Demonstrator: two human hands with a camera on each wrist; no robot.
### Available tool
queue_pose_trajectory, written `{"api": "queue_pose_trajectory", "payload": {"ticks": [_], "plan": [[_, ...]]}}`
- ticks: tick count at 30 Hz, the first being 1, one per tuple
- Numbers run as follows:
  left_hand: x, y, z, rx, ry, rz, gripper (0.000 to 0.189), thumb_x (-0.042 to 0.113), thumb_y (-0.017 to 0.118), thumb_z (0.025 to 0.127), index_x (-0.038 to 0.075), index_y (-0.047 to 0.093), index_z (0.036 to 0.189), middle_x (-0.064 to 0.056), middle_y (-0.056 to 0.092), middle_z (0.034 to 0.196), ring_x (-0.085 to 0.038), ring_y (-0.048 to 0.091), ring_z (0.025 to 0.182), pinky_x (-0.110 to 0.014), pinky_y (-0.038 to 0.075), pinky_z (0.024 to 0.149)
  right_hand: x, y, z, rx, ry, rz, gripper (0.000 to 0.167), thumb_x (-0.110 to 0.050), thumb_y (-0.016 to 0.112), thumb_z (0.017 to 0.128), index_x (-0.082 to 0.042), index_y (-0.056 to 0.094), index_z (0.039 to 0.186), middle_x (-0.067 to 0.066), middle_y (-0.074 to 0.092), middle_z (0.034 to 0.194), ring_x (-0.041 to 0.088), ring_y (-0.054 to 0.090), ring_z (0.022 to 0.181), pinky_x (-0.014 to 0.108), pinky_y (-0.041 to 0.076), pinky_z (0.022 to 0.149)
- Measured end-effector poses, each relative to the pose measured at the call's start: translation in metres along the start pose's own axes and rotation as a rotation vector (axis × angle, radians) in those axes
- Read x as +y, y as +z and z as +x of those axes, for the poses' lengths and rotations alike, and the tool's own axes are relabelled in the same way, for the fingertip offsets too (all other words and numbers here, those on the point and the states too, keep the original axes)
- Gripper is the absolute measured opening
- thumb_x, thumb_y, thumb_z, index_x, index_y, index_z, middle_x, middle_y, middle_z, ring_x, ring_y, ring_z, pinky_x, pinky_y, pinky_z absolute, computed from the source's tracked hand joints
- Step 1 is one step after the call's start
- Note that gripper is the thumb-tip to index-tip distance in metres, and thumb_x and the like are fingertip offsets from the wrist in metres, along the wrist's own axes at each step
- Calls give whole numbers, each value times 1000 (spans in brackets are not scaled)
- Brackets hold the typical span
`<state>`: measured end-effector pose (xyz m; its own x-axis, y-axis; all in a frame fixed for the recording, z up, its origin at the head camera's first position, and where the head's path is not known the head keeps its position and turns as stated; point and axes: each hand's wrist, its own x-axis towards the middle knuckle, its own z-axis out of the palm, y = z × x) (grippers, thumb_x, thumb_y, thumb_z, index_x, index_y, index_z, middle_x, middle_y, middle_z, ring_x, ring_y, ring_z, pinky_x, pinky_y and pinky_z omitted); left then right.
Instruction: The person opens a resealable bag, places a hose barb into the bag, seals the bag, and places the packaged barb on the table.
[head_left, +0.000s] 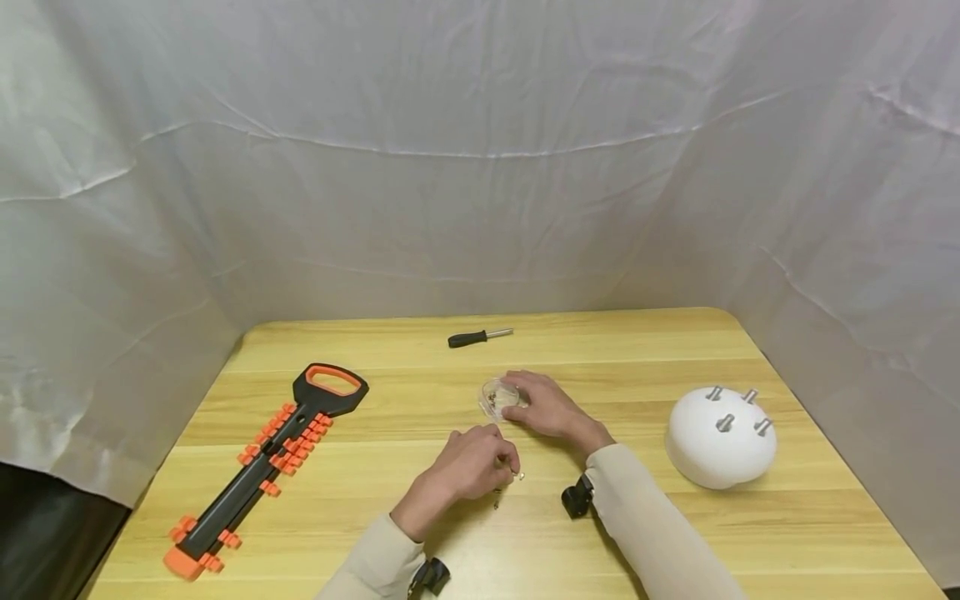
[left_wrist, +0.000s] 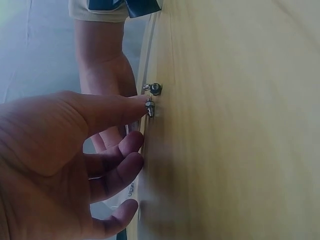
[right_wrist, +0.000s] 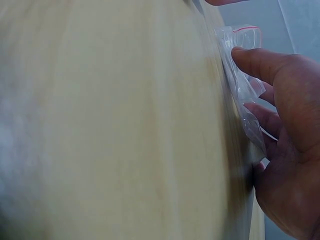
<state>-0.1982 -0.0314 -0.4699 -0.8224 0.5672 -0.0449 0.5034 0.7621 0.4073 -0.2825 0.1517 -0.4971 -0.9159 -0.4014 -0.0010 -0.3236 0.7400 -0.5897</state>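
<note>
My left hand (head_left: 474,460) is low over the table at the front middle. Its thumb and fingertips pinch a small shiny metal fitting (left_wrist: 150,107) with a hexagonal collar and a narrower end. Right beside that fingertip lies another small metal piece (left_wrist: 155,89). In the head view a dark little piece (head_left: 497,502) is on the wood below the hand. My right hand (head_left: 546,403) is farther forward, with thumb and fingers round a clear zip-top plastic bag (right_wrist: 240,85). Tiny brass-coloured pieces (head_left: 492,401) show through the clear plastic.
A screwdriver (head_left: 480,337) with a black handle lies at the back. On the left is a long black bar (head_left: 243,492) with a loop handle and orange clips along it. A round white block (head_left: 712,450) with several upright bolts stands at the right. Pale curtains surround the table.
</note>
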Motion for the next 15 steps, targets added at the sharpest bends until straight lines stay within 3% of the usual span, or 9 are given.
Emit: {"api": "queue_pose_trajectory", "payload": {"ticks": [11, 15], "plan": [[3, 3, 0, -35, 9, 67, 11, 21, 63, 92, 27, 65, 83, 10, 50, 88, -9, 45, 85, -33, 31, 73, 0, 0, 1, 3, 7, 2, 59, -37, 66, 90, -21, 47, 143, 5, 39, 153, 30, 34, 142, 52, 25, 116], [0, 2, 0, -29, -10, 40, 12, 19, 57, 94, 24, 65, 87, 10, 49, 89, -10, 46, 85, -33, 32, 74, 0, 1, 0, 3, 10, 12, 59, -37, 66, 90, -21, 47, 143, 5, 39, 154, 30, 33, 143, 53, 24, 116]]}}
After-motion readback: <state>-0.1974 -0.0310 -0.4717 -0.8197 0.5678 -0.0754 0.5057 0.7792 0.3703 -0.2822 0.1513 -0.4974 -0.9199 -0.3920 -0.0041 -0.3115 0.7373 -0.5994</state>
